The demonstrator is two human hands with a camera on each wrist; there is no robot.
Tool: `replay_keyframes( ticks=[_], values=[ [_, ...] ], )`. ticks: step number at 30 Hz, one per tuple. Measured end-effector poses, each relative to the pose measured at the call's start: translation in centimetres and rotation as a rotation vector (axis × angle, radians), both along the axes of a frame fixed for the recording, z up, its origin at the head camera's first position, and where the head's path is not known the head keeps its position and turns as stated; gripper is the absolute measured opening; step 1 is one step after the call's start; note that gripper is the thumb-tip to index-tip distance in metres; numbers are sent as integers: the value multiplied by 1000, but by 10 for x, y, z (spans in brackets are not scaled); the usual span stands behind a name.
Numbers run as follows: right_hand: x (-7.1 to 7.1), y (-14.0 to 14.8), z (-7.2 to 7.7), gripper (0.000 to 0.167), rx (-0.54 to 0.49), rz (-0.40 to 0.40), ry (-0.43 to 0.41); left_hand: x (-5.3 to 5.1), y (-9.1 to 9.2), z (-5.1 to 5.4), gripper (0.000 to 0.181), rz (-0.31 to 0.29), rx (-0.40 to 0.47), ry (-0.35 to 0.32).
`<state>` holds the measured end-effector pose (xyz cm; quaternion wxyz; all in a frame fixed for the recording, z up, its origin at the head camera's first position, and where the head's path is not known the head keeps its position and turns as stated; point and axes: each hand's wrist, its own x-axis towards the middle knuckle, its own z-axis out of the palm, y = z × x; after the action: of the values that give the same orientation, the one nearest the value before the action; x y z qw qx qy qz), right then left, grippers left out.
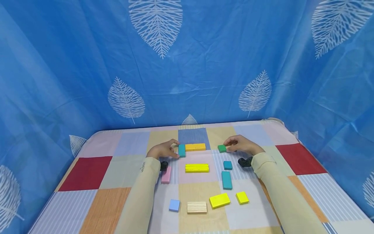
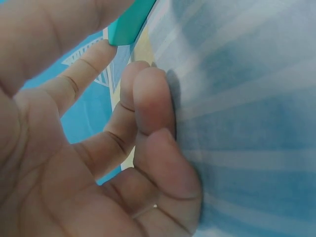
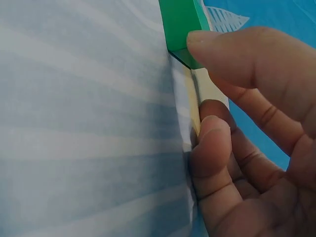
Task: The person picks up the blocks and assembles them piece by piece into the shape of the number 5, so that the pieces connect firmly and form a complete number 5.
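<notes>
Between thumb and index finger, my left hand [image 1: 163,150] pinches a teal block [image 1: 181,150] by its ends. That block lies crosswise at the left end of an orange block [image 1: 195,147]. My right hand [image 1: 242,145] pinches a small green block [image 1: 222,148] to the right of the orange one, with a gap between them. In the right wrist view the thumb presses the face of the green block [image 3: 181,24], and the other fingers curl near the cloth. The left wrist view shows only a corner of the teal block [image 2: 129,27].
Nearer me lie a yellow ridged block [image 1: 197,168], a pink block [image 1: 166,175], a small teal block [image 1: 227,165], a longer teal block [image 1: 226,180], a light blue block [image 1: 174,205], a wooden ridged block [image 1: 196,207] and two yellow blocks [image 1: 219,200]. A blue curtain [image 1: 187,81] hangs behind.
</notes>
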<state>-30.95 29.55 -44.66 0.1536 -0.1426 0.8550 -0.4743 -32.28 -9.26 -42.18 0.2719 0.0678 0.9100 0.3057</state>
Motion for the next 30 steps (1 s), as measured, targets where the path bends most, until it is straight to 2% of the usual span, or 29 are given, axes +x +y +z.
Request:
replay_keyframes(
  ticks=[7,20,30],
  values=[
    [-2,-7,2,30,37,-9,1,1,-2,0,66,12,5,-7],
    [-4,-23,10,23,137,25,22,3,1,-1,66,15,9,2],
    [-13,-37,8,22,183,-34,2,2,0,2,65,7,16,2]
  ],
)
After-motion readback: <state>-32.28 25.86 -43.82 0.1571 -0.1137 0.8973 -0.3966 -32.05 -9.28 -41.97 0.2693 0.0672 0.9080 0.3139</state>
